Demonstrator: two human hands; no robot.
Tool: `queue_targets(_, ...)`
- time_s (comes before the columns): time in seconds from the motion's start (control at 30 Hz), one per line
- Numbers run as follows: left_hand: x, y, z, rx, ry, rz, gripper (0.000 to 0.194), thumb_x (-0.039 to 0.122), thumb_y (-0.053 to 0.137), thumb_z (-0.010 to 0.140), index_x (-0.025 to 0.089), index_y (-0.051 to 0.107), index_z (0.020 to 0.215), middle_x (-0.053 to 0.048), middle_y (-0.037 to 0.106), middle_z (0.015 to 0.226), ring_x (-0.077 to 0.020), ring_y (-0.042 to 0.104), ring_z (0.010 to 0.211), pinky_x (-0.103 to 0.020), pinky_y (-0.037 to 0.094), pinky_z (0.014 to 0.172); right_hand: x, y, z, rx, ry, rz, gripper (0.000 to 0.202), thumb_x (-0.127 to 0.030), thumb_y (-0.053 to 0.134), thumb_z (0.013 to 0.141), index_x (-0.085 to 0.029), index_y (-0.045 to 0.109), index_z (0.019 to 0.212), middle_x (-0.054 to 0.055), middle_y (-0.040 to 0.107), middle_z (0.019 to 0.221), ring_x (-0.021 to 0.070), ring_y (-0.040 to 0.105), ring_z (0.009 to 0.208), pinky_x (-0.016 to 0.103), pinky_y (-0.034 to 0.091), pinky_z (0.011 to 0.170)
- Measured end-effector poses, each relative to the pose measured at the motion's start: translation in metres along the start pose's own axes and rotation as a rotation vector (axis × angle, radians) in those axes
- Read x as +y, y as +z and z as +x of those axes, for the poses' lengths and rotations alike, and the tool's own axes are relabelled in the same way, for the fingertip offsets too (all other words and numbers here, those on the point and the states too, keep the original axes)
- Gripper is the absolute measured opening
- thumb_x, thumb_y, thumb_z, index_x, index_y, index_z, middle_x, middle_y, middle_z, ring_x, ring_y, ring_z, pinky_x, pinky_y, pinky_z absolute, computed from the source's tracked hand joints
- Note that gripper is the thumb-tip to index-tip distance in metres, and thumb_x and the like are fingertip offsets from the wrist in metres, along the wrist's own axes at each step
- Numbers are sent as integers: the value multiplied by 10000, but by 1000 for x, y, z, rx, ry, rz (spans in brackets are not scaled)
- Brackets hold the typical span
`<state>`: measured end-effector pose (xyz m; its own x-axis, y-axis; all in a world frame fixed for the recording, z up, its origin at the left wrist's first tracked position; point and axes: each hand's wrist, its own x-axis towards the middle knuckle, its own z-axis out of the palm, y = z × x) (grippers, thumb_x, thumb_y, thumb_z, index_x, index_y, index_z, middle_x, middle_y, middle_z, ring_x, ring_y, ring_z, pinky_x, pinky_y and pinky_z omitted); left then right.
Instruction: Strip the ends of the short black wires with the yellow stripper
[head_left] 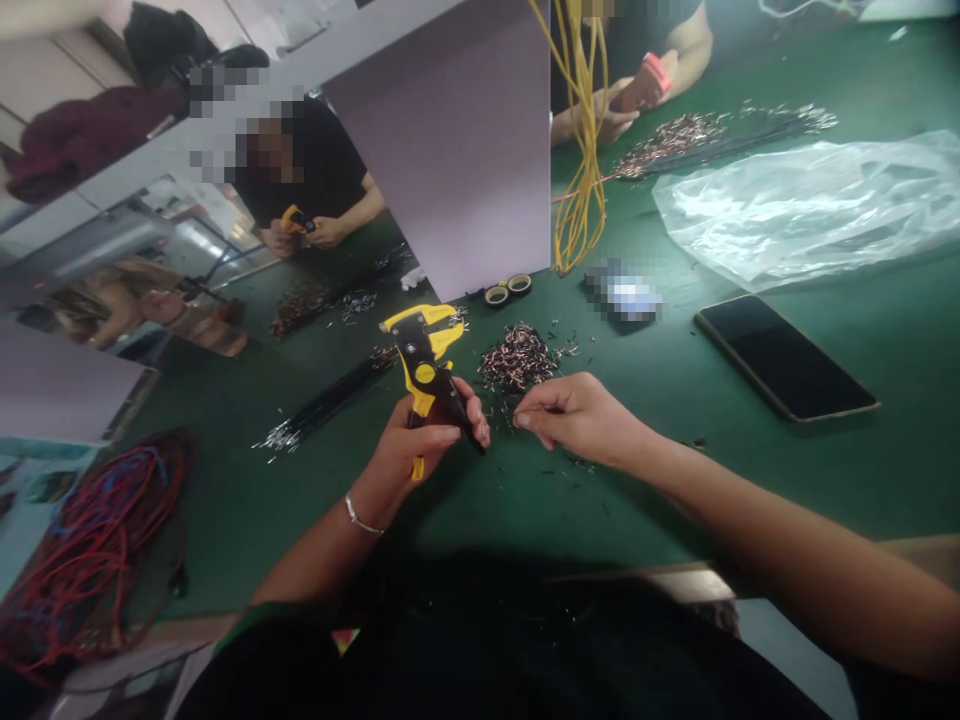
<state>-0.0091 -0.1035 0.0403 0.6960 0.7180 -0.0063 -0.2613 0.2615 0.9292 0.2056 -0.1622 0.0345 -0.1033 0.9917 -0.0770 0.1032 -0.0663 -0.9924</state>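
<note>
My left hand [427, 432] is wrapped round the handles of a yellow and black wire stripper [424, 360], its jaws pointing up and away from me. To its right, my right hand [559, 415] has thumb and fingertips pinched together; whatever may be between them is too small to make out. Just beyond the right fingertips lies a pile of short wire pieces [517, 358] with coppery ends. Small black scraps are scattered on the green table near that hand. Left of the stripper rests a bundle of black wires [330, 400] with bright ends.
Behind the pile are tape rolls [508, 291] and a grey divider [472, 150]. Yellow cables [581, 150] hang beside it. At right lie a phone [787, 357] and a plastic bag [817, 210]; at left, red cables [112, 540]. Co-workers' hands [307, 232] work across the table.
</note>
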Motion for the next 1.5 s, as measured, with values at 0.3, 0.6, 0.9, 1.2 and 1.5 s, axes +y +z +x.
queue_targets(0.3, 2, -11, 5, 7, 15, 140, 442, 125, 725, 671, 164, 656, 1106, -152, 642, 1251, -207, 663, 798, -387, 552, 734, 0, -8, 2, 143, 25, 46, 151, -249, 647, 756, -167, 677, 631, -30, 551, 440, 68, 381, 385, 252, 279, 412)
queue_targets(0.6, -9, -13, 1, -92, -38, 190, 492, 155, 771, 686, 146, 673, 1168, -176, 698, 1190, -209, 647, 807, -396, 527, 789, -1, -4, -3, 221, -20, 76, 215, -263, 626, 785, -179, 639, 588, -24, 545, 449, 67, 384, 406, 253, 288, 428)
queue_targets(0.9, -15, -6, -1, -162, -4, 273, 492, 186, 775, 738, 154, 654, 1214, -162, 705, 1149, -225, 653, 847, -408, 517, 820, -9, 3, -8, 191, 29, 71, 225, -213, 605, 799, -185, 609, 576, -32, 526, 433, 67, 391, 398, 246, 296, 418)
queue_targets(1.2, -20, -9, -5, -206, 86, 590, 300, 236, 760, 783, 146, 700, 1063, -110, 728, 962, -233, 661, 893, -375, 513, 846, -20, 13, -14, 100, 68, 148, 258, -174, 589, 820, -183, 585, 563, -39, 542, 438, 50, 390, 358, 226, 290, 384)
queue_targets(1.5, -20, -1, -7, -113, 198, 760, 154, 232, 736, 800, 136, 669, 900, -56, 702, 823, -156, 633, 730, -270, 517, 694, -23, 19, -16, 31, 162, 249, 271, -190, 579, 844, -166, 592, 574, -41, 546, 440, 37, 392, 309, 195, 280, 334)
